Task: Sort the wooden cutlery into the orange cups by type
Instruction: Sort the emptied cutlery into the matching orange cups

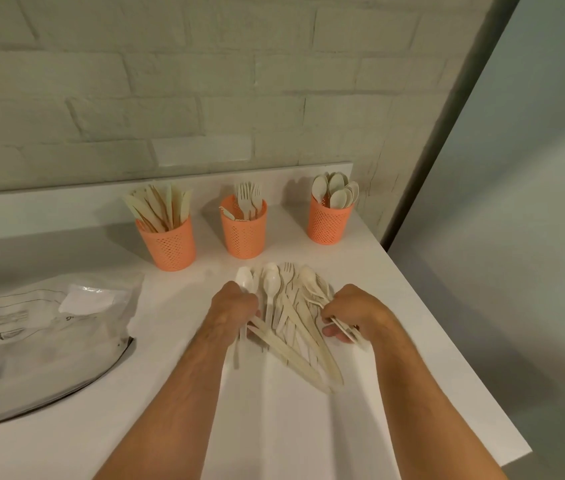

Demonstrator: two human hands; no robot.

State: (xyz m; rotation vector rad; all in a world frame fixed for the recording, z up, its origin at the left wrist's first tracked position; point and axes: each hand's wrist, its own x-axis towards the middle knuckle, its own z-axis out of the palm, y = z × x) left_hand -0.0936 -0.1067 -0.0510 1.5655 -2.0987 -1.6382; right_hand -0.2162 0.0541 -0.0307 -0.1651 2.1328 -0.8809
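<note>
Three orange perforated cups stand in a row near the wall. The left cup (169,245) holds knives, the middle cup (243,233) holds forks, and the right cup (328,223) holds spoons. A mixed pile of wooden cutlery (291,320) lies on the white table in front of them. My left hand (231,311) rests on the pile's left side, fingers curled round a spoon handle. At the pile's right edge, my right hand (354,315) pinches a few thin pieces between thumb and fingers.
A crumpled grey plastic bag (42,337) lies on the left of the white table (274,427). The table's right edge runs diagonally close to my right hand. A painted brick wall stands behind the cups.
</note>
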